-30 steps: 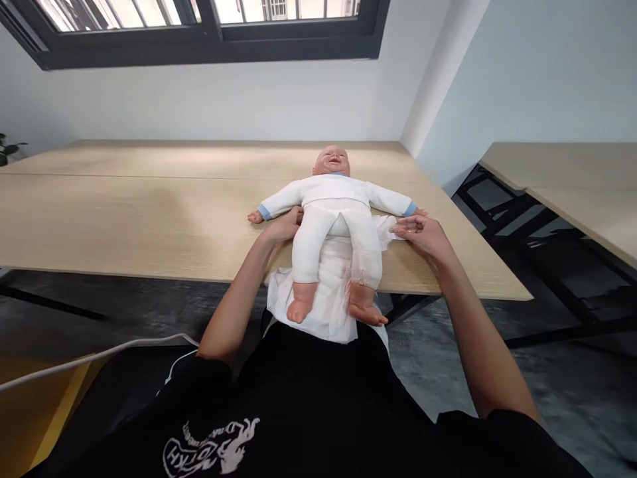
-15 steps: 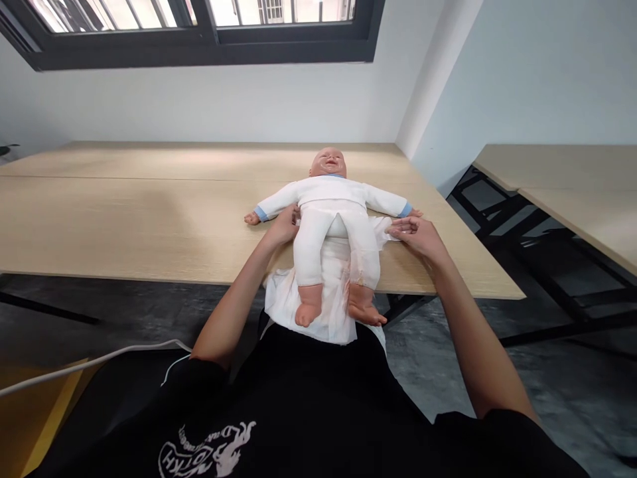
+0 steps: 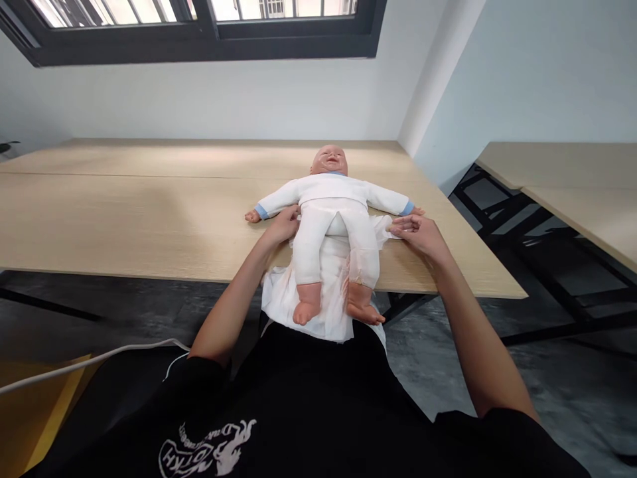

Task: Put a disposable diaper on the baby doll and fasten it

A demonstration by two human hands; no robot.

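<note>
A baby doll (image 3: 332, 192) in a white suit with blue cuffs lies on its back, head away from me, arms spread. Beneath its hips and legs is a white diaper (image 3: 334, 265), spread out and hanging over the table's front edge. My right hand (image 3: 418, 232) pinches the diaper's side flap, to the right of the doll's hip. On the other side, my left hand (image 3: 284, 224) is closed at the diaper's left edge beside the doll's waist; its fingertips are partly hidden by the doll. Both doll feet stick out past the table edge.
The doll lies on a light wooden table (image 3: 124, 219) set against a white wall below a dark-framed window (image 3: 298, 43). A second wooden table (image 3: 572, 172) with black legs stands to the right. A white cable (image 3: 99, 358) runs at lower left.
The camera view shifts very slightly. My hands, the doll and the diaper stay nearly where they were.
</note>
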